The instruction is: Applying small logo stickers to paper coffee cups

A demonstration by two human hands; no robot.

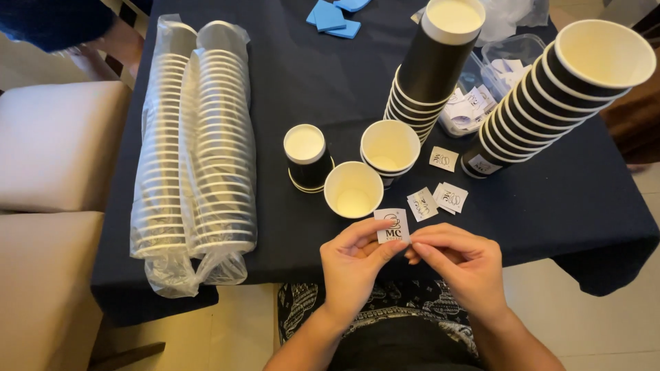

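A small white square sticker (392, 225) with a dark printed mark is pinched between both my hands just past the table's near edge. My left hand (354, 264) grips its lower left side with thumb and fingers. My right hand (459, 260) pinches its right edge with the fingertips. Directly beyond the sticker stands an open black paper cup (353, 189) with a white inside. Two more open cups (390, 148) are nested behind it, and an upside-down short stack of cups (306, 156) stands to their left.
Several loose stickers (440, 198) lie right of the cups on the dark tablecloth (564, 206). Two tall cup stacks (433, 65) (550, 96) lean at back right by a clear plastic box (481, 89). Two bagged sleeves of cups (196, 144) lie left. Blue pads (333, 17) sit far back.
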